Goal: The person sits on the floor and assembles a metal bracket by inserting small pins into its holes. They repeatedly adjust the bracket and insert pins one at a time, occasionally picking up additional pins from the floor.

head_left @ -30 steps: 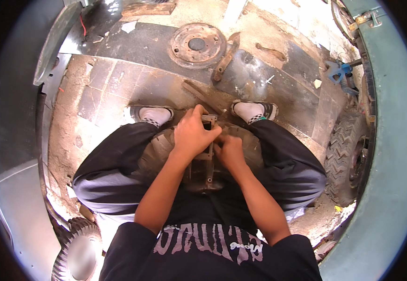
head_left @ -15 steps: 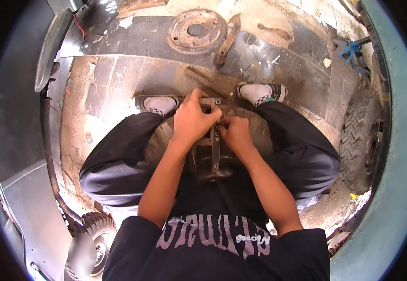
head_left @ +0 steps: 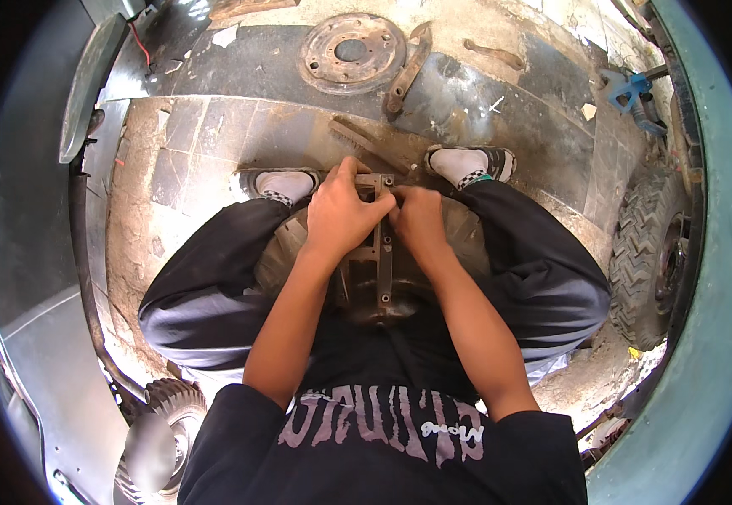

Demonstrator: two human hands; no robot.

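I sit with a small knobby tyre [head_left: 458,231] on its wheel between my knees. A dark metal bracket frame [head_left: 380,244] lies across the wheel's middle. My left hand [head_left: 342,215] is closed over the frame's upper left part. My right hand [head_left: 417,220] grips the frame's upper right side, thumb near the top bar. The two hands almost touch. Both my feet in checked shoes rest on the floor just beyond the wheel.
A rusty round hub plate [head_left: 351,52] and a rusty bar [head_left: 406,71] lie on the dirty floor ahead. A knobby tyre [head_left: 648,252] leans at the right wall, a small wheel [head_left: 172,421] sits at lower left, and a blue tool [head_left: 631,91] is far right.
The view has tipped down a little, so the floor parts sit higher in the picture. Both hands stay on the frame, shifting slightly on its top.
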